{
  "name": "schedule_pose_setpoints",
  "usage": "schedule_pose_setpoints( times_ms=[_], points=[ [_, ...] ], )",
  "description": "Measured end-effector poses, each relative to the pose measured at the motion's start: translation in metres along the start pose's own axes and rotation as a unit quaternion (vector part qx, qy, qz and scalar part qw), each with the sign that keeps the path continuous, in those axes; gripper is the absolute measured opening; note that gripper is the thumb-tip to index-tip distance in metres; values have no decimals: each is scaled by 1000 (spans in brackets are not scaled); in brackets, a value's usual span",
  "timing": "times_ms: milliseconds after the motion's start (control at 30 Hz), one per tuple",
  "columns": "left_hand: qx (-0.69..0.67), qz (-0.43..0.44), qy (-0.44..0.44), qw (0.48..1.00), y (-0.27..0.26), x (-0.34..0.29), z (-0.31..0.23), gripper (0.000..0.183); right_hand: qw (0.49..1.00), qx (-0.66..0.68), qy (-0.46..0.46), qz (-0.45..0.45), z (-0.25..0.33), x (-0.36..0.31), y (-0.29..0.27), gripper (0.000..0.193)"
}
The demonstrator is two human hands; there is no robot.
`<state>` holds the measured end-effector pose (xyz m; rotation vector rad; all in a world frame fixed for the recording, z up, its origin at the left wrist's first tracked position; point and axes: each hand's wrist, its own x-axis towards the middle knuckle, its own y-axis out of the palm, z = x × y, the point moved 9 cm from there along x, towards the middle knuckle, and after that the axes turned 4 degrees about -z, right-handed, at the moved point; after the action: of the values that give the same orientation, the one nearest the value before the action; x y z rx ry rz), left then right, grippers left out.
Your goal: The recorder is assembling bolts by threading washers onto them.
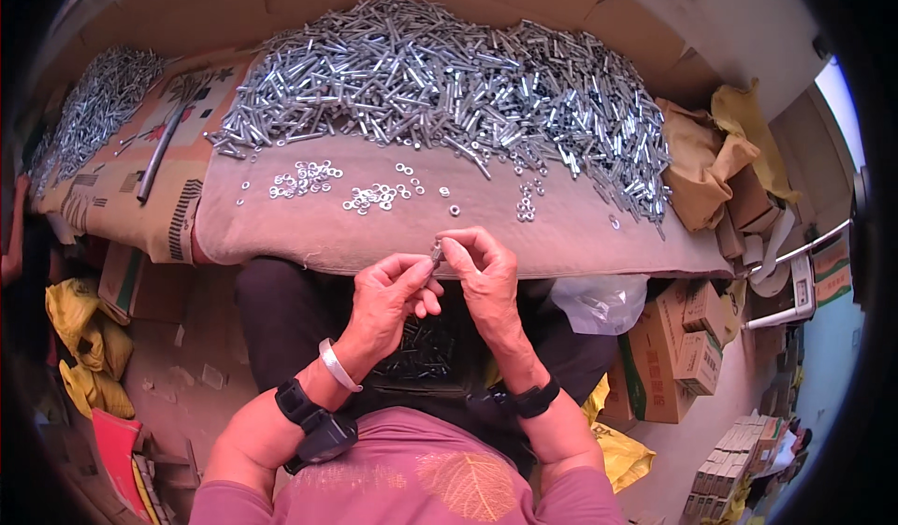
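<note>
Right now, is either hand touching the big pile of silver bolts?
No: both the left hand and right hand hold one small bolt, apart from the pile of silver bolts.

Small hardware workshop or piecework assembly room, makeshift rather than a factory floor. At twelve o'clock, a huge heap of silver bolts (449, 86) spread over a bench draped in a tan cloth (580, 235); loose washers (374, 196) scattered just below it. At ten o'clock, a second bolt pile (94, 104) on flattened printed cardboard (178, 160). At three to five o'clock, stacked cardboard cartons (687, 338) and crumpled tan sacks (702, 151). At eight o'clock, yellow bags (84, 338) on a dusty floor.
</note>
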<state>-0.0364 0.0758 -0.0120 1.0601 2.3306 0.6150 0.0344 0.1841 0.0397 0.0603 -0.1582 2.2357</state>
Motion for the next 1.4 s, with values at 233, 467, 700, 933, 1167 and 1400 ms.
schedule_pose_setpoints(
  times_ms=[233, 467, 700, 933, 1167, 1400],
  points=[
    [-2, 2, -4, 1000, 9, 17, 2, 23, 995, -49, -33, 80, 5, 21, -12, 18],
    [-51, -16, -32, 998, 7, 37, 4, 20, 930, -314, -188, -25, 16, 86, -40, 16],
    [-69, -10, -34, 997, 9, 47, 8, 22, 753, -563, -339, -33, -3, 134, -15, 8],
    [-65, -15, -40, 997, 6, 42, 9, 19, 699, -626, -346, 3, -11, 137, -3, 11],
    [-67, -5, -33, 997, 10, 34, 6, 20, 761, -566, -315, -18, -3, 129, -14, 9],
    [-56, 9, -30, 998, 18, 27, 5, 21, 938, -318, -135, -15, 4, 79, -33, 14]
  ],
)
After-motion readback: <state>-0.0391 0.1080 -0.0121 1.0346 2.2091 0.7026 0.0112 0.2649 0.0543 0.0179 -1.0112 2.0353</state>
